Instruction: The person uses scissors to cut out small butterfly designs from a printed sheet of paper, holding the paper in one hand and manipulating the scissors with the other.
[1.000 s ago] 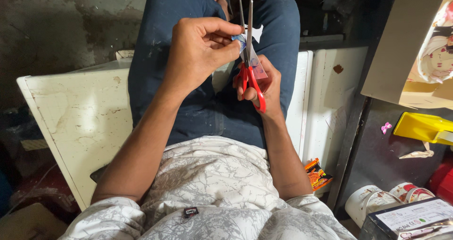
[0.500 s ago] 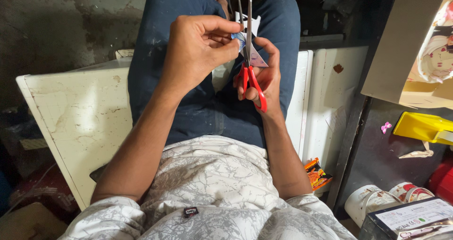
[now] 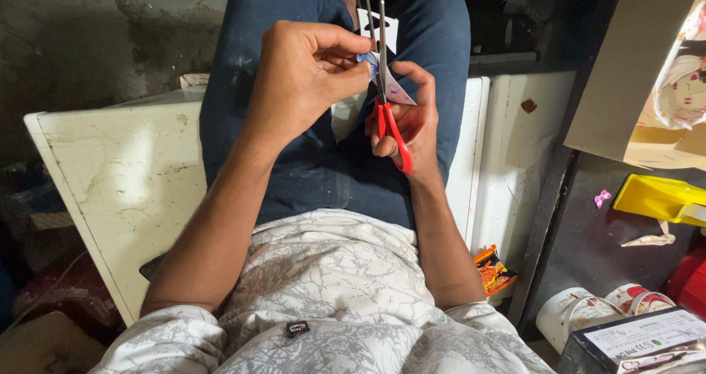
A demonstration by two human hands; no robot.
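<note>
The right hand (image 3: 412, 124) grips red-handled steel scissors (image 3: 384, 87), blades parted and pointing up, away from the body. The left hand (image 3: 305, 83) pinches a small white-and-blue paper scrap (image 3: 393, 91) just left of the blades, feeding it between them above the lap.

Both forearms were raised over the lap; the left hand (image 3: 305, 80) was curled with fingertips pinched together, the right hand (image 3: 412, 120) closed in a grip just beside it.
</note>
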